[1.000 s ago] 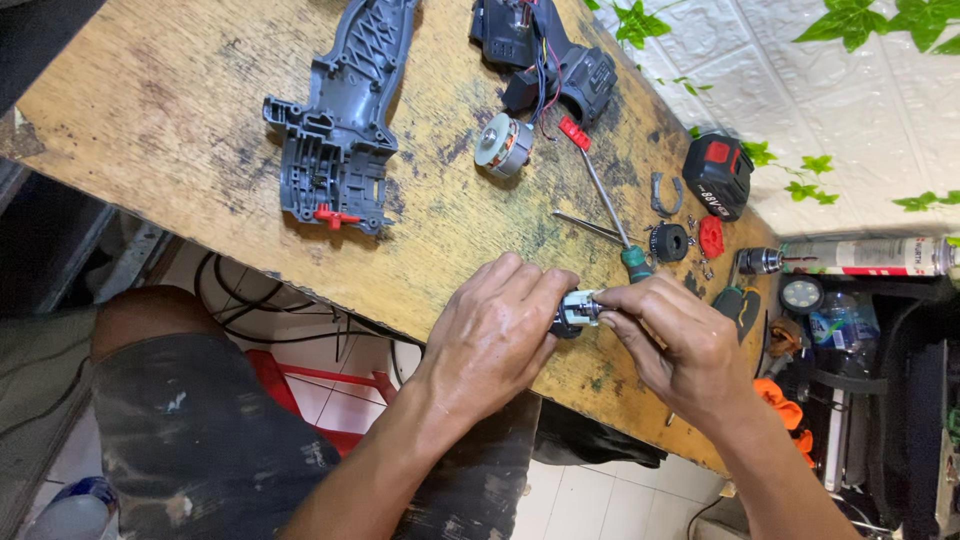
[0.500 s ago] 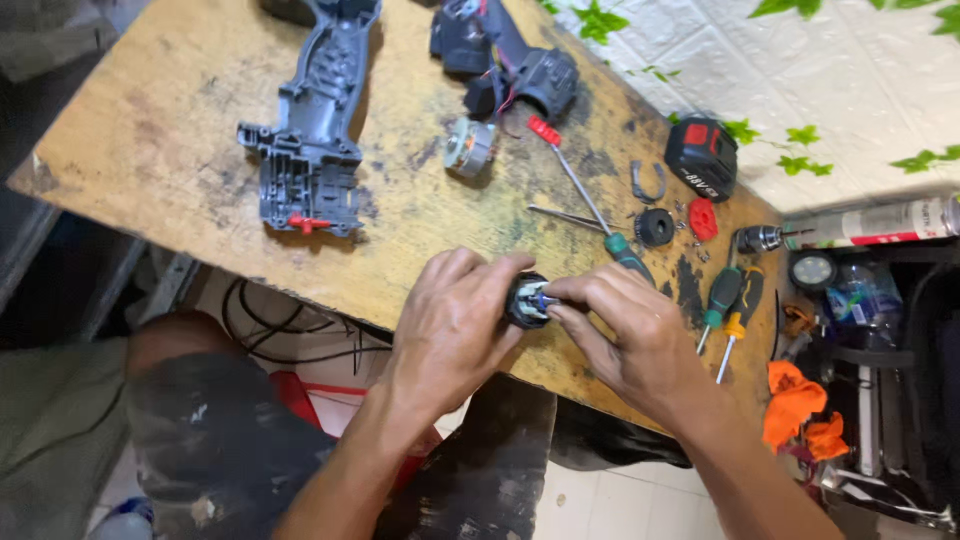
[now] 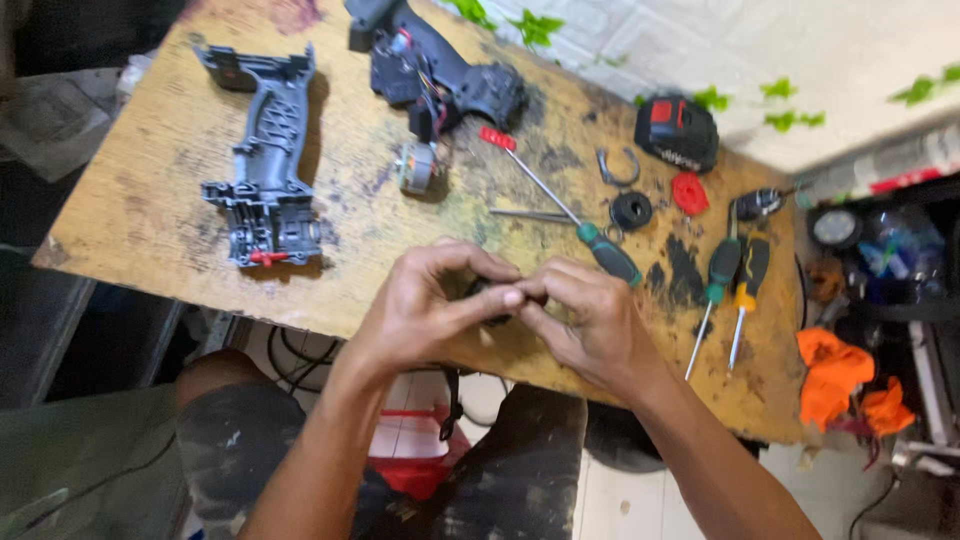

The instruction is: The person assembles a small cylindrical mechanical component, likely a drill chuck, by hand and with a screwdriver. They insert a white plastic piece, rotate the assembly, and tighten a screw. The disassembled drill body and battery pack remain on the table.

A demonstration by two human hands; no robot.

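Left hand [image 3: 425,310] and right hand [image 3: 590,320] meet over the near edge of the bench [image 3: 130,220], fingertips pressed together around a small dark part [image 3: 492,297]. Both hands pinch it; the part is mostly hidden between the fingers, shape hard to tell. It sits above the bench top near the front edge, about mid-width.

Just past the right hand: green-handled screwdriver [image 3: 612,258], with a long shaft running up-left to a red piece [image 3: 497,138]. A thin metal rod [image 3: 530,214] lies beside that shaft. Right of it, a black ring [image 3: 631,210], a red cap [image 3: 690,193], a metal clip [image 3: 617,168]. Further right, two more screwdrivers side by side, one green-handled [image 3: 718,275], one black and yellow [image 3: 750,275]. A battery pack [image 3: 677,133], black with red, sits at the far edge.

Left of the hands, well apart: grey housing half [image 3: 265,160], lying open side up. Far centre: black tool body [image 3: 440,70] with wires showing, and a small motor [image 3: 417,167] just below it.

Off the bench, right: orange cloth [image 3: 840,380]. Below the bench, the person's knees in stained dark trousers [image 3: 240,450].
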